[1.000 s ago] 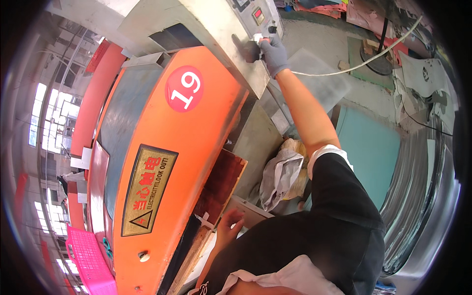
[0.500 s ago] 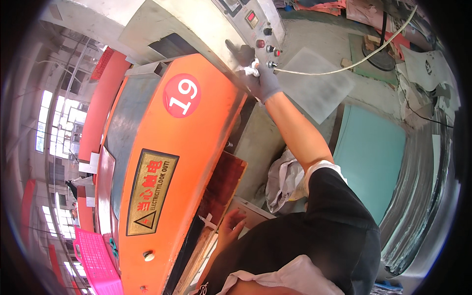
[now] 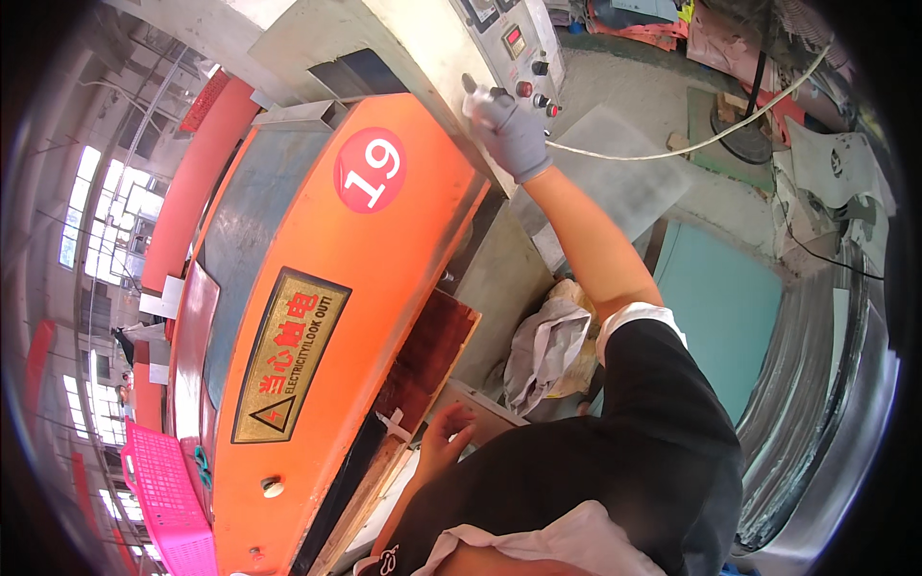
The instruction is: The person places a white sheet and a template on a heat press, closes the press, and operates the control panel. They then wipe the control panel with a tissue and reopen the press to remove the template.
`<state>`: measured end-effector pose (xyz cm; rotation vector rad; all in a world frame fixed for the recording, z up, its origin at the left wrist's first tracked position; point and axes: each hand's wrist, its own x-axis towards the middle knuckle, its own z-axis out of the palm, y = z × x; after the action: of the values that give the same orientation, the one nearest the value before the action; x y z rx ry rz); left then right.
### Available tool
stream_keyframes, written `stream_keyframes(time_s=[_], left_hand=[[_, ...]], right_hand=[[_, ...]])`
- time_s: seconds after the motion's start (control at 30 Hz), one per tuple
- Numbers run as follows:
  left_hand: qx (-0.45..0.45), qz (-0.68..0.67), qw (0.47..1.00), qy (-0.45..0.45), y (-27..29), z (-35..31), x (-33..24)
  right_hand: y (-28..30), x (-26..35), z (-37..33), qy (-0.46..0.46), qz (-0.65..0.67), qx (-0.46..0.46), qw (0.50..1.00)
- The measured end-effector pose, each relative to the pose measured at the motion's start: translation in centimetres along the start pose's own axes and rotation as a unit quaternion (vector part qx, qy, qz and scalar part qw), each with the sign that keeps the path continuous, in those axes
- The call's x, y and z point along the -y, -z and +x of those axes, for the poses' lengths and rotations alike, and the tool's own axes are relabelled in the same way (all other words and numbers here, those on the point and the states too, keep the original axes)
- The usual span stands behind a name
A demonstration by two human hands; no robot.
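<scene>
My right hand (image 3: 515, 140), in a grey glove, reaches up to the pale side of the machine, just left of the control panel (image 3: 499, 21). Its fingers are curled round a crumpled white wad (image 3: 477, 100), smeared by motion; whether it is cloth or paper I cannot tell. Red and black knobs and buttons (image 3: 524, 88) sit right beside the glove. Low in the middle, my bare left hand (image 3: 446, 437) hangs near my body with loosely bent fingers apart and nothing in it. Close to it is the lower edge of the orange machine cover (image 3: 384, 250).
A pale cable (image 3: 663, 154) arcs from the panel to the upper right. Grey cloth (image 3: 549, 350) lies in a bundle by my right arm. Beyond it is a teal sheet (image 3: 715, 288) beside layered dark sheets (image 3: 812, 413). A pink plastic basket (image 3: 168, 490) stands at lower left.
My right hand has moved slightly up the machine side with the white wad, and its fingers have curled in more. The view has shifted slightly. My left hand stays low.
</scene>
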<state>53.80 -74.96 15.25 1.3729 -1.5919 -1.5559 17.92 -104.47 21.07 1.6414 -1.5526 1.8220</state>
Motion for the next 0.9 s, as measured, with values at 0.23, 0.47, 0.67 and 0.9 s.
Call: stream_keyframes(time_s=[0.23,0.47,0.67,0.9], left_hand=[[-0.004,0.038,0.999,-0.020,1.9,-1.8,1.4],[0.003,0.049,0.999,0.022,0.8,-0.8,2.0],[0.036,0.079,0.996,-0.014,0.7,0.9,0.9],[0.087,0.078,0.993,-0.024,0.0,1.9,0.5]], right_hand=[[3.7,-6.0,-4.2,-0.166,-0.054,0.017,0.985],[1.1,-3.6,-2.6,-0.108,0.151,-0.002,0.983],[-1.8,-2.7,0.2,-0.269,0.235,-0.108,0.928],[-0.2,0.1,-0.4,-0.288,0.125,-0.108,0.943]])
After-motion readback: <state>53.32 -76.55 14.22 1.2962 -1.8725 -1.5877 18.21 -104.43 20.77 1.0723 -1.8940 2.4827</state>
